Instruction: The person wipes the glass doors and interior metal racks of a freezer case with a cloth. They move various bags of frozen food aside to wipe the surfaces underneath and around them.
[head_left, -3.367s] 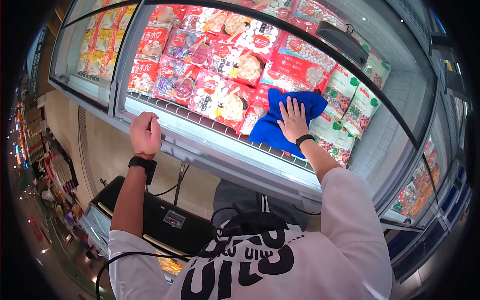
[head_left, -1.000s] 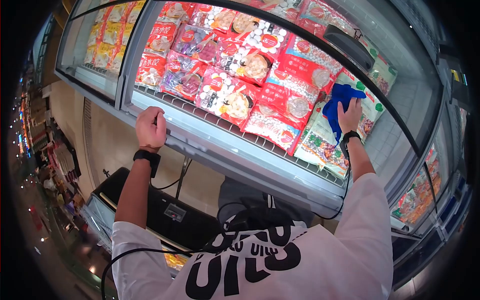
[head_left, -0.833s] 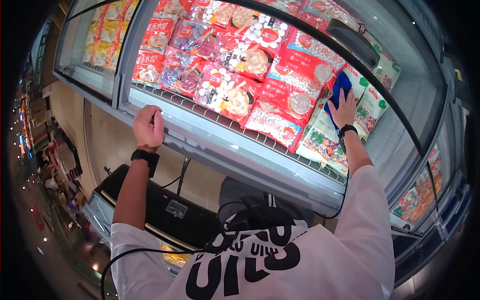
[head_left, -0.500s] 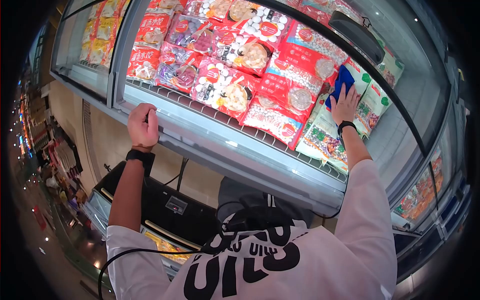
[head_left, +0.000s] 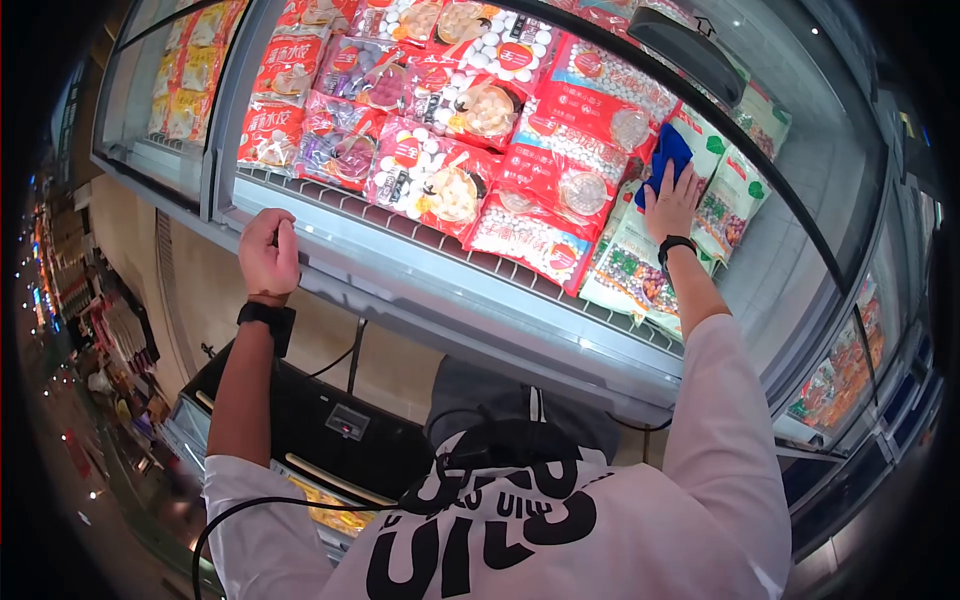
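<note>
My right hand [head_left: 672,207] reaches into the chest freezer, its fingers extended over a bunched blue cloth [head_left: 668,150] that it holds. Hand and cloth overlap the green-and-white bags of frozen food [head_left: 625,275] at the right of the display. At the freezer's front rim [head_left: 430,275], on the left, my left hand [head_left: 268,258] is curled into a loose fist, with no object showing in it. Both wrists wear black bands. Red and pink bags of frozen balls [head_left: 425,180] lie in rows between the two hands.
A black frame bar [head_left: 780,195] crosses the freezer, with a dark handle [head_left: 685,52] beside it. Red dumpling bags [head_left: 270,135] lie at the left. Below my left arm stands a black case [head_left: 310,410], with a cable [head_left: 240,510] near my shirt.
The whole view has shifted slightly, moving the freezer a little left in the picture. My right hand stays on the cloth and my left hand stays at the rim.
</note>
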